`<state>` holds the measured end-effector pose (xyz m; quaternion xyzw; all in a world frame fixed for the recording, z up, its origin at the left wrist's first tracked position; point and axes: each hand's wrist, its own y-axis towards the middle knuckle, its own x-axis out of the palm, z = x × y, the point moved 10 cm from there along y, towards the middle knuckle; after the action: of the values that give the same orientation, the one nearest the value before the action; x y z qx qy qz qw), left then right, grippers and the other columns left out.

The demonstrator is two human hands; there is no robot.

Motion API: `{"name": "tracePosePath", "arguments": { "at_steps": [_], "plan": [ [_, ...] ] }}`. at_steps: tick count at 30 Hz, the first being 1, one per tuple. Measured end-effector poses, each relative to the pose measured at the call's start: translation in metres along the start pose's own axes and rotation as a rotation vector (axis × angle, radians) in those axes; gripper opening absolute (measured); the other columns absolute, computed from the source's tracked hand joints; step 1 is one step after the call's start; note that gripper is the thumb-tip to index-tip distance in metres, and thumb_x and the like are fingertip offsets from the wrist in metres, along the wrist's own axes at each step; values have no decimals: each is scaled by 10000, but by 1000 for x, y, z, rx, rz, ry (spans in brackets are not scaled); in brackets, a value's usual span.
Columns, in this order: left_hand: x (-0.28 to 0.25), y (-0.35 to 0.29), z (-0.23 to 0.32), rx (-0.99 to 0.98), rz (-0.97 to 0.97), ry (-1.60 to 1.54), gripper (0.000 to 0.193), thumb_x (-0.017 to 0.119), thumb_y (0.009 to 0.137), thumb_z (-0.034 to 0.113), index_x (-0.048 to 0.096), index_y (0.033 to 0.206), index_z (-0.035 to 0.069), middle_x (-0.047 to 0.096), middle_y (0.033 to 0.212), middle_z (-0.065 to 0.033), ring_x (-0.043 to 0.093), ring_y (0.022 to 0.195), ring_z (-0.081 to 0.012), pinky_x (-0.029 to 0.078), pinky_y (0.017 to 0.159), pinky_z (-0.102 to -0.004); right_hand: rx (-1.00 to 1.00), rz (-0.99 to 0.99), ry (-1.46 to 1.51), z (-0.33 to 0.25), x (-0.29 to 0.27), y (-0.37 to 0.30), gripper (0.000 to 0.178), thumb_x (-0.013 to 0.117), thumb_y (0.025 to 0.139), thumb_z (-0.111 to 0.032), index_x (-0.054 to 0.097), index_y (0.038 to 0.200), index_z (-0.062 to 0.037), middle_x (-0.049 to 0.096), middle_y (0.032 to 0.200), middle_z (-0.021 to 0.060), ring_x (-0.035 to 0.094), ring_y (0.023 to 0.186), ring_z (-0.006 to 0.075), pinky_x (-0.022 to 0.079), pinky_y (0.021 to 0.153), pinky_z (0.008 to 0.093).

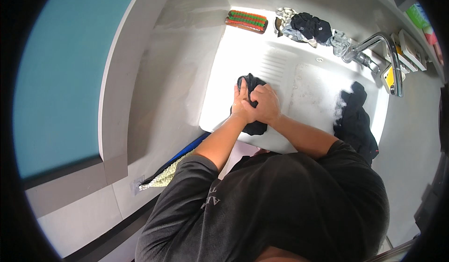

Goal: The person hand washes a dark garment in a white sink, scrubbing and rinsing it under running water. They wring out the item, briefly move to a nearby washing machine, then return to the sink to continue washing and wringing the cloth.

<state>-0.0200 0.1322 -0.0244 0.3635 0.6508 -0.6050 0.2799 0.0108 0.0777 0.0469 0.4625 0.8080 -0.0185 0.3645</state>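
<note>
A wet-looking black garment point(255, 128) lies bunched on the left part of the white laundry sink, beside the moulded washboard ridges point(272, 68). My left hand point(240, 102) holds it down, fingers reaching forward over the dark fabric. Closed on the same garment is my right hand point(266, 104), knuckles up, touching the left at the thumb side. The fabric shows beyond, between and below my hands. What the undersides of my fingers do is hidden.
Soapy water sits in the sink basin point(313, 93). Another black garment point(355, 122) hangs over its right rim, with suds. A red-and-green bristled brush point(246, 21) rests at the back left. Several small clothes point(311, 27) lie along the back ledge, near a chrome faucet point(381, 40).
</note>
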Motion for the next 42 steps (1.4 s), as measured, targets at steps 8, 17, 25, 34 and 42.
{"name": "tracePosePath", "arguments": {
  "at_steps": [8,17,25,34,42],
  "plan": [
    [-24,2,0,-59,279,-300,714,400,977,500,232,1535,86,131,1618,-126,60,1501,-303,66,1199,-507,196,90,-208,90,-12,77,180,597,796,-223,654,703,-79,643,868,135,630,821,302,502,740,453],
    [-39,-10,-8,-20,390,-517,885,598,857,455,216,1505,-10,170,1591,-173,114,1476,-378,140,1199,-470,146,19,-379,93,-16,88,240,572,884,-328,664,830,-114,637,971,97,583,969,311,488,761,468],
    [-25,-7,-17,-107,325,-520,1025,641,789,412,80,1519,-39,75,1602,-210,38,1499,-334,96,1206,-478,53,-39,-140,26,-2,-1,280,578,874,-359,678,887,-98,658,998,60,556,1051,256,402,843,505],
    [-14,2,-8,-53,231,-372,834,552,877,335,155,1520,-18,71,1614,-183,22,1501,-328,76,1204,-498,38,-35,-70,37,0,27,345,529,874,-286,651,636,-68,643,644,127,621,622,312,493,606,442],
    [-13,0,-13,-29,254,-432,870,579,884,385,143,1520,-18,59,1605,-212,47,1494,-353,91,1198,-513,89,-114,-118,44,16,36,369,518,874,-302,667,623,-77,671,679,141,651,638,314,509,600,456]
  ]
}}
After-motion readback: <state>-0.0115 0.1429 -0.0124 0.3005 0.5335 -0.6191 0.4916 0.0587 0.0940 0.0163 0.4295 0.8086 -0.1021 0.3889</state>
